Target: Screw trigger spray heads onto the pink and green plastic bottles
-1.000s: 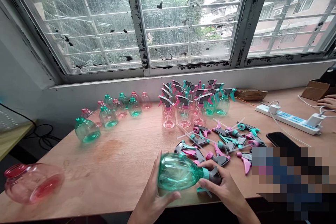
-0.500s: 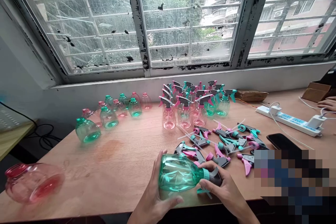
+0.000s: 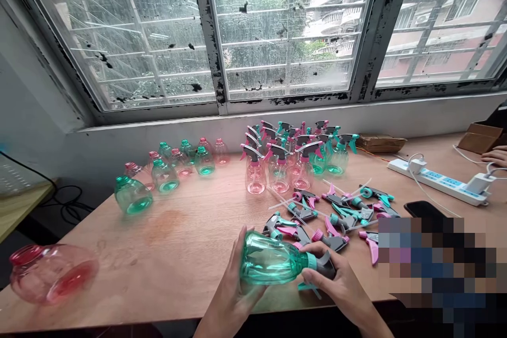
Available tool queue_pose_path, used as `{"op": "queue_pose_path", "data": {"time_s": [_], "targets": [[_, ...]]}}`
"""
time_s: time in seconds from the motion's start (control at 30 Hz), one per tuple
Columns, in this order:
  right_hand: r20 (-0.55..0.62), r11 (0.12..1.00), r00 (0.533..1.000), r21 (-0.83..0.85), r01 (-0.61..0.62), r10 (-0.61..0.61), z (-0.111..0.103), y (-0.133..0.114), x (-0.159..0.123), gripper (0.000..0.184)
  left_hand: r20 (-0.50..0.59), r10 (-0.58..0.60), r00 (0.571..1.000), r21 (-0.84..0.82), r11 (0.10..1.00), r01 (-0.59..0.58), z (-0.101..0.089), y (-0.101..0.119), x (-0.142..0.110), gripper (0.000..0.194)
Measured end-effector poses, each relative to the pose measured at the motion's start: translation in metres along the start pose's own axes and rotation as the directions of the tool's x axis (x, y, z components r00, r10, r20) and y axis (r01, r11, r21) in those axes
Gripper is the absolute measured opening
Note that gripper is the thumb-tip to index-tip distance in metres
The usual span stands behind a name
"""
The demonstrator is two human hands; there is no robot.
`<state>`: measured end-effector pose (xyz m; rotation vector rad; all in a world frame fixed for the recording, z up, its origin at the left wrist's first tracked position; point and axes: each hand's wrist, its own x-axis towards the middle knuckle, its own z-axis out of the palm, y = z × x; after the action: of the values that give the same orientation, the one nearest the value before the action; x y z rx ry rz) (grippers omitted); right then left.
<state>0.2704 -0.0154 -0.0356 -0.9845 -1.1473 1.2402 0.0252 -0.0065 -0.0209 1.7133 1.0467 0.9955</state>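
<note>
A green transparent spray bottle (image 3: 271, 260) lies sideways between my hands above the near table edge, its neck to the right. My left hand (image 3: 233, 288) is wrapped round the base end, the thumb underneath and partly hidden. At the neck, my right hand (image 3: 336, 280) pinches the grey and teal spray head (image 3: 324, 265) with thumb and fingers. The head's teal trigger (image 3: 307, 286) shows below the fingers. Just beyond lies a pile of loose pink, teal and grey spray heads (image 3: 348, 215) with thin clear tubes.
Finished-looking pink and green spray bottles (image 3: 280, 171) stand by the wall. Several headless bottles (image 3: 165, 177) stand left; a pink one (image 3: 53, 274) is nearest. A power strip (image 3: 439, 182), phone (image 3: 425, 210), cardboard box (image 3: 479, 137) and another person's hand (image 3: 495, 156) are right.
My left thumb has moved from sticking out to the right to lying in against the underside of the bottle. The bottle and my right hand have barely shifted.
</note>
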Motion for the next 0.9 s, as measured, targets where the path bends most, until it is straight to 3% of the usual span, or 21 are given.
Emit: {"op": "queue_pose_path", "data": {"time_s": [0.3, 0.77, 0.9], "targets": [[0.02, 1.0, 1.0, 0.006, -0.007, 0.007, -0.003, 0.0026, 0.0012, 0.037, 0.029, 0.007, 1.0, -0.045, 0.999, -0.005, -0.0045, -0.0034, 0.0008, 0.095], [-0.011, 0.999, 0.999, 0.034, -0.03, 0.031, -0.0002, 0.0044, 0.002, 0.04, 0.005, -0.031, 1.0, -0.035, 0.999, 0.031, -0.0036, -0.0055, 0.0021, 0.086], [-0.028, 1.0, 1.0, 0.009, -0.006, 0.006, 0.0012, 0.0039, 0.0019, 0.04, -0.001, -0.034, 0.999, -0.032, 0.999, 0.034, -0.0022, -0.0062, 0.0021, 0.104]]}}
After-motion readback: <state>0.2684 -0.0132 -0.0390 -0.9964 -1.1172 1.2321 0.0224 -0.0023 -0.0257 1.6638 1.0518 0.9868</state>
